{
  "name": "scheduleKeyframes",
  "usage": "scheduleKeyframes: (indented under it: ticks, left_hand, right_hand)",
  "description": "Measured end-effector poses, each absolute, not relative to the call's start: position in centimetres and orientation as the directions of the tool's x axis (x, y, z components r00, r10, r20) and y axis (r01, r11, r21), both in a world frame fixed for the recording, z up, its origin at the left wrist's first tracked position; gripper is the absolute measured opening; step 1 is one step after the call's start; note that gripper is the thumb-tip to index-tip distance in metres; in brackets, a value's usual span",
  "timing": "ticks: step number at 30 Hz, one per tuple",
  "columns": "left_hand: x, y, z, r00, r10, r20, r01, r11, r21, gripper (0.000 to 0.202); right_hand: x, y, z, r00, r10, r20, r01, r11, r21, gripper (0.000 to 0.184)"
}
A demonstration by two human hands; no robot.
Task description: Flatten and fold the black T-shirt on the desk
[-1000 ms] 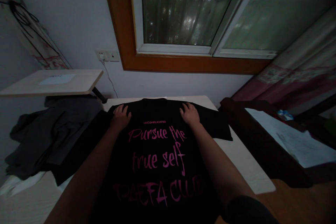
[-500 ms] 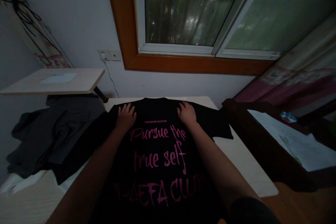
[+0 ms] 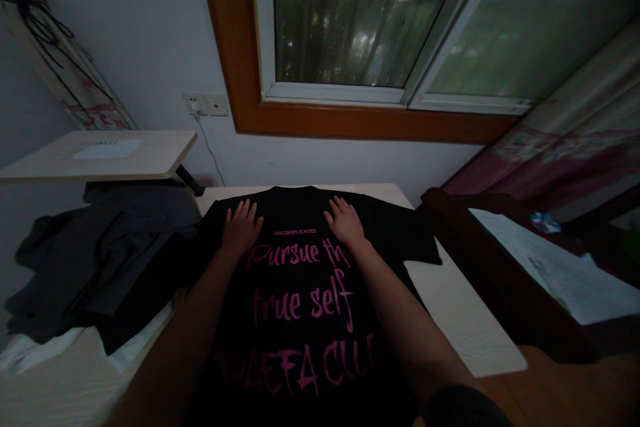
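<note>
A black T-shirt point(image 3: 295, 280) with pink lettering lies spread flat on a pale table point(image 3: 465, 320), its collar end pointing away from me. My left hand point(image 3: 241, 225) rests flat on the shirt near the left shoulder, fingers stretched out. On the right shoulder area my right hand point(image 3: 344, 221) lies flat too, fingers spread, just above the pink words. Neither hand holds anything. Both forearms reach across the shirt's lower part.
A heap of dark grey clothes point(image 3: 95, 260) lies left of the shirt. A small pale side table point(image 3: 100, 155) stands at the back left. A dark wooden bed frame point(image 3: 500, 267) with a white sheet point(image 3: 565, 273) is on the right. A window point(image 3: 380, 20) is ahead.
Both hands have slid inward along the shirt's shoulders toward the collar, the right one more, and their fingers have flattened out. The shirt stays in place.
</note>
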State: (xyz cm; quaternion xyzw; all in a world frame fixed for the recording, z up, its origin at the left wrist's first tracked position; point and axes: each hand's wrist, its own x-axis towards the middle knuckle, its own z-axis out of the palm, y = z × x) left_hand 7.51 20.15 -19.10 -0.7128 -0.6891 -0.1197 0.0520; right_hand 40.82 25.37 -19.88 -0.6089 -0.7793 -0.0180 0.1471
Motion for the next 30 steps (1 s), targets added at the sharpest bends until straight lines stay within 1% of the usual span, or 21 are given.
scheduleKeyframes:
  ticks: [9,12,20,24,30]
  left_hand:
    - [5.2,19.4,-19.2,0.005,0.968,0.253,0.999,-0.014,0.034,0.059]
    - [5.0,19.3,-19.2,0.012,0.969,0.247,1.000,-0.017,0.017,0.059]
    - [4.0,18.9,-18.8,-0.019,0.968,0.251,1.000,0.012,0.027,0.056]
    - [3.8,19.0,-18.9,-0.019,0.969,0.248,0.999,0.011,0.035,0.056]
    - [3.7,19.3,-19.2,-0.016,0.971,0.240,1.000,0.011,0.025,0.056]
  right_hand:
    - [49.1,25.2,-20.5,-0.142,0.959,0.247,0.984,0.163,-0.066,0.055]
    - [50.9,25.3,-20.7,-0.123,0.966,0.228,0.988,0.140,-0.059,0.056]
    - [55.5,26.2,-20.7,0.024,0.989,0.145,0.998,-0.014,-0.068,0.060]
    - [57.4,26.3,-20.8,0.069,0.982,0.177,0.997,-0.060,-0.055,0.059]
    - [59.2,25.9,-20.9,0.085,0.961,0.264,0.996,-0.074,-0.052,0.054]
